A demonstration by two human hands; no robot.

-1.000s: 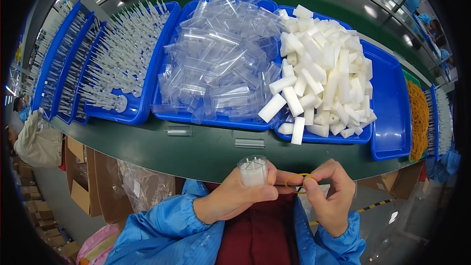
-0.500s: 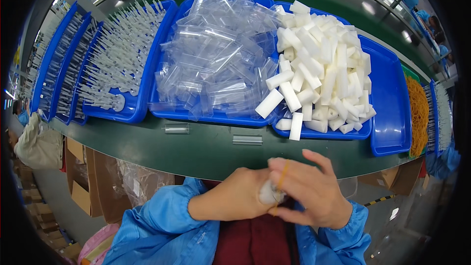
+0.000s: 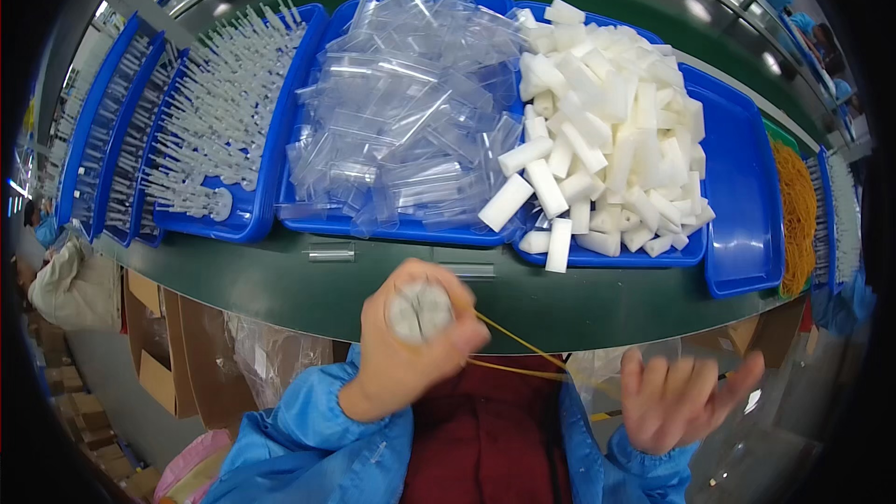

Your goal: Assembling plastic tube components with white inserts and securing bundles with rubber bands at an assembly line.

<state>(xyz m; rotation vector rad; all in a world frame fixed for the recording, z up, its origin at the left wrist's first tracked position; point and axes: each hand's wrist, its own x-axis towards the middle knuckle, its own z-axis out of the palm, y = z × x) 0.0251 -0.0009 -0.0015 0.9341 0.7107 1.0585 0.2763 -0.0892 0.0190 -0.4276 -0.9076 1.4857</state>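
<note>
My left hand (image 3: 397, 364) is closed around a round whitish bundle (image 3: 420, 311), its end face turned up and marked by dark lines. A yellow rubber band (image 3: 513, 336) runs from this bundle toward my right hand (image 3: 686, 401), stretched in two strands. My right hand's fingers are curled and its thumb sticks out. Blur hides exactly how the fingers hold the band. Past my left hand, two clear plastic tubes lie on the green table: one tube (image 3: 331, 251) at the left, another tube (image 3: 469, 271) close beyond the hand.
Blue trays line the table: thin whitish rods (image 3: 224, 112) on the left, clear plastic pieces (image 3: 411, 103) in the middle, white foam blocks (image 3: 616, 131) to the right. Beyond is a bare blue tray (image 3: 744, 196), then rubber bands (image 3: 793, 215). Cardboard boxes (image 3: 187, 345) stand below the edge.
My hands were together around the bundle; now they are apart. My left hand has moved left with the bundle, my right hand right and lower, and the rubber band is stretched between them.
</note>
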